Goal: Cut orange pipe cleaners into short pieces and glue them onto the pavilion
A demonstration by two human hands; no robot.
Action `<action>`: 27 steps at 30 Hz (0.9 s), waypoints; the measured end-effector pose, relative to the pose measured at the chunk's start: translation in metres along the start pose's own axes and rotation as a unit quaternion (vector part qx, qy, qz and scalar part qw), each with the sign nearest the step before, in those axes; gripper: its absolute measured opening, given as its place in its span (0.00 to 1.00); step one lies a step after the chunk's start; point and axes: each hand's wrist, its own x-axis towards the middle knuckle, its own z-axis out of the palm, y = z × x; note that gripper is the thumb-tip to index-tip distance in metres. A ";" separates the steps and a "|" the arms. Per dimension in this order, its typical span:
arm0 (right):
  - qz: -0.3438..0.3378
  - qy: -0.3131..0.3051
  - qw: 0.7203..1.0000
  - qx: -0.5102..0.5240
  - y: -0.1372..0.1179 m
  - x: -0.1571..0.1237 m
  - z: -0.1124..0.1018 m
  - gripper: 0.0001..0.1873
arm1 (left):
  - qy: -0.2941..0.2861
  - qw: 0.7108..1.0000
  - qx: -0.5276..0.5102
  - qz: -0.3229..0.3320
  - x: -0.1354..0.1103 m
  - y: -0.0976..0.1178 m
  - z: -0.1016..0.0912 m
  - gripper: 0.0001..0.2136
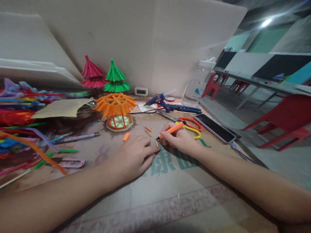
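My right hand [173, 136] is closed around an orange marker [175, 128], tip pointing down and left. The marker's tip meets a short, thin wooden stick [156, 142] on the printed table cover. My left hand [139, 152] has its fingers curled, with the fingertips at the near end of that stick, holding it down. An orange marker cap [126, 137] lies beyond the left hand. Two small orange stick pieces [148, 131] rest between the cap and the marker. Just behind stands a small pavilion model [116, 110] with an orange pipe-cleaner roof.
Scissors [189, 127], a phone [213, 127], a blue glue gun [159, 102] and a clear bottle [198, 82] stand or lie to the right. Pink [93, 72] and green [117, 77] pipe-cleaner roofs are at the back. Pipe cleaners [14, 116] and a pink cutter [73, 162] are left.
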 end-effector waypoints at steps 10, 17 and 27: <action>0.001 0.002 1.000 -0.002 0.000 0.001 0.000 0.08 | -0.004 1.000 -0.003 -0.004 -0.001 0.000 0.001 0.14; 0.002 0.004 1.000 0.004 0.001 0.001 0.000 0.08 | -0.007 1.000 -0.004 -0.008 0.001 -0.001 0.002 0.14; 0.018 -0.035 0.999 0.008 0.001 0.000 -0.002 0.07 | -0.006 1.000 -0.009 -0.010 -0.001 -0.001 0.002 0.14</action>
